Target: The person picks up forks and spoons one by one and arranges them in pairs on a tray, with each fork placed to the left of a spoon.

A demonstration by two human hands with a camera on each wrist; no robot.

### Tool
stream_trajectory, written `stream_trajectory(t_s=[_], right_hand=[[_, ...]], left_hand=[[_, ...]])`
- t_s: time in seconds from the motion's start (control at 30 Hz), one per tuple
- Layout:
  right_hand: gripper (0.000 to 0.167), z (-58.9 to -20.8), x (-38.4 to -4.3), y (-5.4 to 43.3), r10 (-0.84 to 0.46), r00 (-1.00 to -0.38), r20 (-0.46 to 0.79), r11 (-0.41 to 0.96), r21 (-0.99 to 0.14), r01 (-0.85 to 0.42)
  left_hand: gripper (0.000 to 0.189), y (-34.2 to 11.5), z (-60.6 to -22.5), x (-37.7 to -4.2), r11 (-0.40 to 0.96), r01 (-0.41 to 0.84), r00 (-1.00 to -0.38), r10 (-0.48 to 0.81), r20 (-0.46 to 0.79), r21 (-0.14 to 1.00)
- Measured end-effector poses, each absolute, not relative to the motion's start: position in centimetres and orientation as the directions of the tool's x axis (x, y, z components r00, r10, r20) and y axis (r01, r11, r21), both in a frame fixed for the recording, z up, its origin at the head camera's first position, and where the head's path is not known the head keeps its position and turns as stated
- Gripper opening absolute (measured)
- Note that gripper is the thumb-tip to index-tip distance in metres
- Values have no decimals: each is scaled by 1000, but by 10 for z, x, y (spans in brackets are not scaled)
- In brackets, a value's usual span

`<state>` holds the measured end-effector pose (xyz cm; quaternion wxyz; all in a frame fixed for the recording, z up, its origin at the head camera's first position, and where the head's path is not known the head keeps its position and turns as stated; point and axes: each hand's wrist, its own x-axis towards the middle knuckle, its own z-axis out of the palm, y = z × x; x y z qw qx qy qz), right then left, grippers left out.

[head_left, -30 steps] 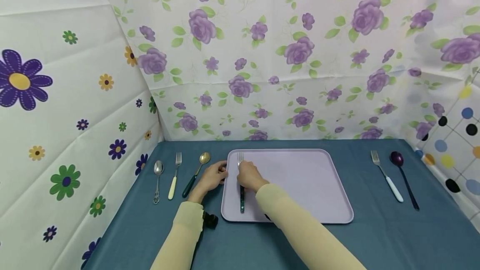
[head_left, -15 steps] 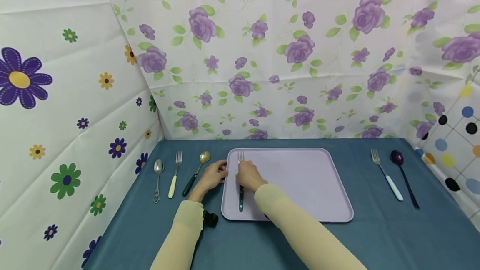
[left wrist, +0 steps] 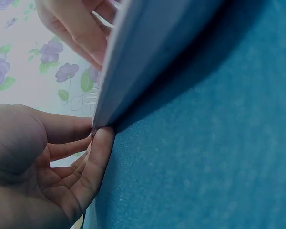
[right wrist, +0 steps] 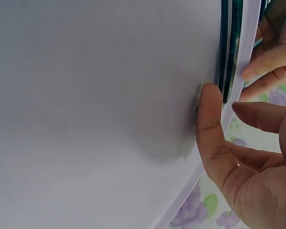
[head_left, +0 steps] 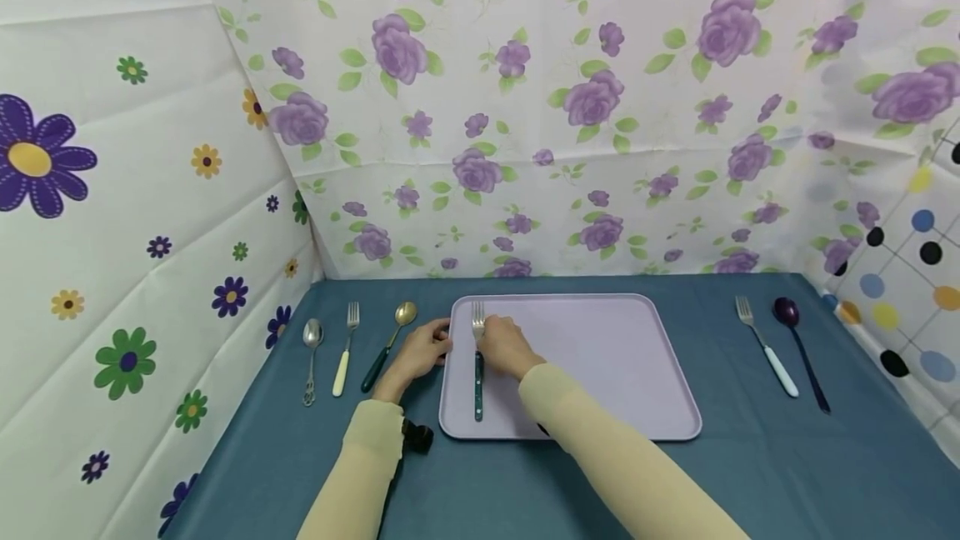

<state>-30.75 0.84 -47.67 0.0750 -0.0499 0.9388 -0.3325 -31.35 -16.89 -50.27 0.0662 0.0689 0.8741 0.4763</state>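
A fork (head_left: pixel 478 386) with a dark green handle and silver tines lies lengthwise along the left side of the lilac tray (head_left: pixel 592 365). My right hand (head_left: pixel 510 347) is over the tray, just right of the fork's neck. In the right wrist view, the thumb and forefinger of my right hand (right wrist: pixel 252 181) stand apart near the end of the dark green part of the fork (right wrist: pixel 236 43). With thumb and fingers, my left hand (left wrist: pixel 52 167) pinches the left rim of the tray (left wrist: pixel 128 62).
Left of the tray lie a gold spoon with a green handle (head_left: pixel 375 369), a cream-handled fork (head_left: pixel 341 373) and a silver spoon (head_left: pixel 310 365). At right are a white-handled fork (head_left: pixel 780 371) and a dark spoon (head_left: pixel 806 357). Flowered cloth (head_left: pixel 495 107) hangs behind the table.
My right hand has let go of the fork and shifted slightly right, so the whole fork now shows. The left hand stays at the tray's rim.
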Motion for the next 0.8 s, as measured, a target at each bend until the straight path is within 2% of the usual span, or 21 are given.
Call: stream_trajectory(t_s=[0.27, 0.8], right_hand=[[39, -473, -309, 29, -139, -988, -62, 763, -643, -67], [45, -456, -317, 76, -125, -989, -81, 772, -634, -45]], left_hand=[[47, -170, -505, -315, 537, 54, -983, 177, -49, 842], [47, -171, -507, -317, 532, 49, -983, 177, -55, 845]])
